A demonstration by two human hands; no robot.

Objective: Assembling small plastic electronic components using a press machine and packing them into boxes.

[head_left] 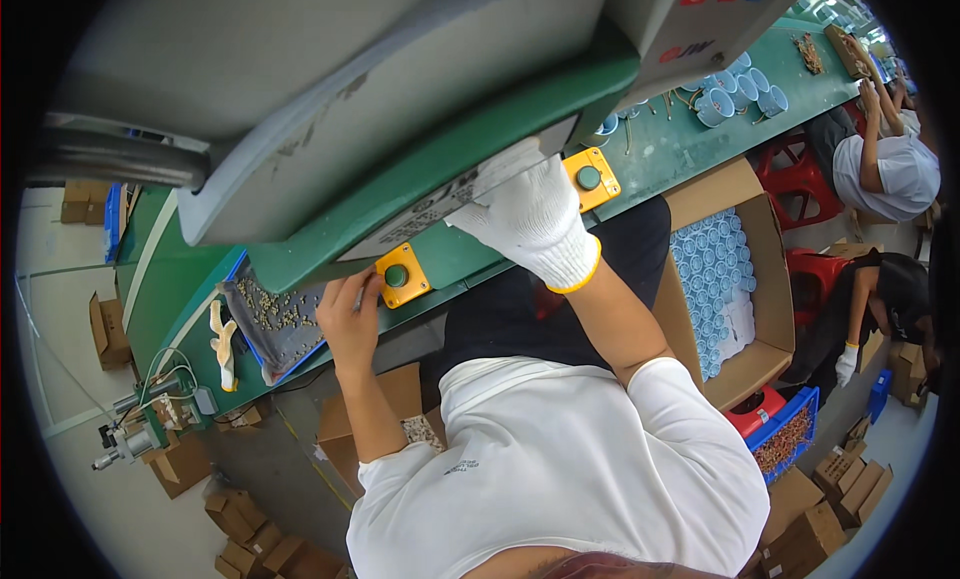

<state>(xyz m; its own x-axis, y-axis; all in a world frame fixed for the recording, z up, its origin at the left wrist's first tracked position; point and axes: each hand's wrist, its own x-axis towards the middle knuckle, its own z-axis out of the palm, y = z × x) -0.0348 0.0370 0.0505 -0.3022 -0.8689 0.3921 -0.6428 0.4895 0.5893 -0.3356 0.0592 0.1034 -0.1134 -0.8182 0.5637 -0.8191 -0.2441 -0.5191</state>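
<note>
My bare left hand [350,319] is raised beside a yellow control box [402,276] with a green push button. Its fingers are bent and drawn together by the lower edge of the large grey and green machine [440,169]; anything between them is too small to make out. My right hand [535,224] wears a white knitted glove with a yellow cuff. It reaches up against the machine's front, close to a second yellow button box [591,178]. Its fingers are hidden or blend into the pale machine front, so their grip does not show.
A blue tray [275,314] of small parts and a pale glove [223,346] lie on the left of the green bench. Light blue cups [715,107] stand at the back right. An open carton [775,324] of blue cups sits to my right. Two people work further right.
</note>
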